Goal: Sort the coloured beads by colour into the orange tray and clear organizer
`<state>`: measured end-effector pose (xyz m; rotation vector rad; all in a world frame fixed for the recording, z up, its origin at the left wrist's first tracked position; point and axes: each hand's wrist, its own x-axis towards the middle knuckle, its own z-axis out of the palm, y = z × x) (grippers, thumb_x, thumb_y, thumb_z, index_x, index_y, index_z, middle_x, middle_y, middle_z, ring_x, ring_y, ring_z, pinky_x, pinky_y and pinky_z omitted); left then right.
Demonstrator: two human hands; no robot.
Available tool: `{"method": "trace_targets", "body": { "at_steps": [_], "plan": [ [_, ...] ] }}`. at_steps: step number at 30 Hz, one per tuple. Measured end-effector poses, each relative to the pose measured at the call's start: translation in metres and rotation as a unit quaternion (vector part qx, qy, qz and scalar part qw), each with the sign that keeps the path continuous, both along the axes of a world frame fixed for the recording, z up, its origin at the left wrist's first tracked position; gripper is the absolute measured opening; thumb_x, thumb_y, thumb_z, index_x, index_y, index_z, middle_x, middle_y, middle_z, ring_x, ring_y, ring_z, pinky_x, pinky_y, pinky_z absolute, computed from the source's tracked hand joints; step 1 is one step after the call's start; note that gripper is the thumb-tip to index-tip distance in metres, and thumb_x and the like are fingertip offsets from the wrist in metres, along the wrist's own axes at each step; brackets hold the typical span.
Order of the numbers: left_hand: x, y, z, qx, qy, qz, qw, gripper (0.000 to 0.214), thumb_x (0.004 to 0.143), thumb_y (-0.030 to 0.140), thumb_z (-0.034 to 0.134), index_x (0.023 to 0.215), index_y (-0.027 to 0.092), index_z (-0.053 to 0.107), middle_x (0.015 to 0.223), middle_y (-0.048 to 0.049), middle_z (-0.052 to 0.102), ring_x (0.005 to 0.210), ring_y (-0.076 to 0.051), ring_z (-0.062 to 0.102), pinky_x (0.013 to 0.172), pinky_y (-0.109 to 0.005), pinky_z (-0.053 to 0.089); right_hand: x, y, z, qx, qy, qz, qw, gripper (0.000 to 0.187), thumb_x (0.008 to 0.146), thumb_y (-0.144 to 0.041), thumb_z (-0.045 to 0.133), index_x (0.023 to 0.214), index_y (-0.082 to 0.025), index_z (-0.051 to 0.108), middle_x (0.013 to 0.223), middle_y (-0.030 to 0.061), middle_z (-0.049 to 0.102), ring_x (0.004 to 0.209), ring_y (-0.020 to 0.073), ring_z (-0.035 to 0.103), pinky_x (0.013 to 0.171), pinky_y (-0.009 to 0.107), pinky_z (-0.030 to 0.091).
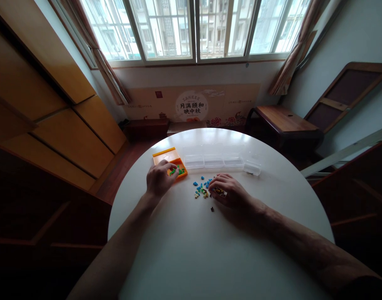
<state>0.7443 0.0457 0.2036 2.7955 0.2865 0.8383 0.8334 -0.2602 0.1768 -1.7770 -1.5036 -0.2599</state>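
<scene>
My left hand (159,178) rests on the round white table (191,250) with its curled fingers over the near edge of a small orange box (169,160) that holds several green pieces (177,170). My right hand (228,191) lies knuckles up to the right of a scatter of small blue, yellow and dark pieces (201,188). Its fingertips are bent down among the pieces, and what they pinch is too small to make out. One dark piece (212,209) lies alone nearer to me.
A row of clear plastic boxes (213,161) stands behind the pieces, with one more clear box (252,168) at its right end. Beyond the table are a wooden side table (285,118), wooden cabinets on the left and a barred window.
</scene>
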Motion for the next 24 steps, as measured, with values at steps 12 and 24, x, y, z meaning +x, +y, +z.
{"method": "trace_targets", "body": {
  "at_steps": [12, 24],
  "plan": [
    [0.000, -0.005, -0.004, -0.008, 0.000, -0.029, 1.000, 0.014, 0.099, 0.034, 0.072, 0.099, 0.023, 0.081, 0.104, -0.0039, 0.078, 0.087, -0.023, 0.072, 0.090, -0.040, 0.051, 0.003, 0.000, -0.003, 0.017, 0.008, -0.035, 0.999, 0.010, 0.098, -0.016, 0.071, 0.101, -0.026, 0.071, 0.103, 0.0039, 0.079, 0.094, 0.0235, 0.071, 0.095, 0.041, 0.055],
    [-0.009, -0.046, -0.011, -0.023, 0.037, -0.348, 0.937, 0.011, 0.096, 0.035, 0.077, 0.093, 0.025, 0.079, 0.093, -0.0014, 0.076, 0.076, -0.015, 0.066, 0.082, -0.032, 0.048, 0.002, 0.001, -0.004, 0.023, 0.020, -0.063, 0.998, 0.008, 0.099, -0.019, 0.071, 0.102, -0.026, 0.073, 0.101, 0.0048, 0.080, 0.096, 0.0244, 0.072, 0.094, 0.042, 0.055]
  ]
}}
